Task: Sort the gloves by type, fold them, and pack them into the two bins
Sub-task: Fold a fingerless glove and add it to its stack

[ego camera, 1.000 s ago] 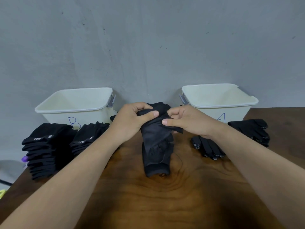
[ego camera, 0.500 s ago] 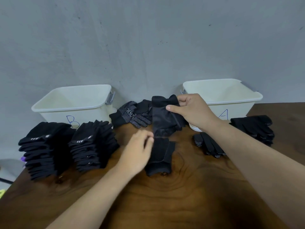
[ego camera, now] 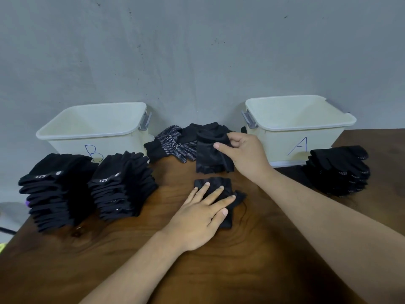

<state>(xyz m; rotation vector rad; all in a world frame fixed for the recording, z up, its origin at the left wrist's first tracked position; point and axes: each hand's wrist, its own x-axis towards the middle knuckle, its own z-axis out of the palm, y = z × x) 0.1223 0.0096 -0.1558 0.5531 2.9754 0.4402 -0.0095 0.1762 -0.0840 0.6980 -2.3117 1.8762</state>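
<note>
Two black gloves are in play. The left hand [ego camera: 206, 216], half a second ago pinching at the folded glove [ego camera: 215, 181] on the worktop [ego camera: 219, 270], now lies flat on it, fingers straight and spread. The right hand [ego camera: 245, 154] still pinches the other glove [ego camera: 208, 156] by its upper edge, hanging it between bin B [ego camera: 65, 137] and bin A [ego camera: 306, 126]. A second ago both hands gripped one bundle together. Left stacks [ego camera: 122, 183] stand before bin B, and a right stack [ego camera: 339, 170] stands beside bin A.
</note>
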